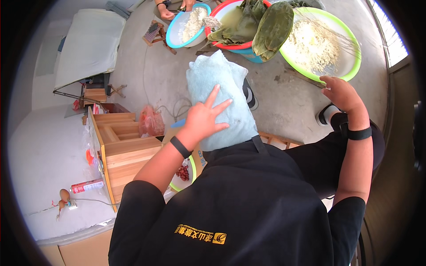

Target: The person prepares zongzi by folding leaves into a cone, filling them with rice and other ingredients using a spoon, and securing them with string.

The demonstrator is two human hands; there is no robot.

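My left hand (pixel 207 120) lies on a light blue towel (pixel 218 79) spread over my lap, its fingers apart and nothing in it. Close to the near rim of a green-rimmed basin (pixel 353 63), my right hand (pixel 342 93) is held with its fingers loosely bent, and I see nothing in it. Pale, moist-looking rice grains (pixel 313 46) fill much of that basin. A stack of broad green leaves (pixel 274 28) leans between it and a red-rimmed basin (pixel 208 30), which holds more leaves (pixel 241 28) in cloudy water.
Another person's hands (pixel 166 13) are at a blue-rimmed basin (pixel 169 36) of white grains. A small wooden stool (pixel 159 33) stands beside it. At left are a wooden cabinet (pixel 133 156), a red plastic bag (pixel 151 120) and a bowl of dark red dates (pixel 183 173).
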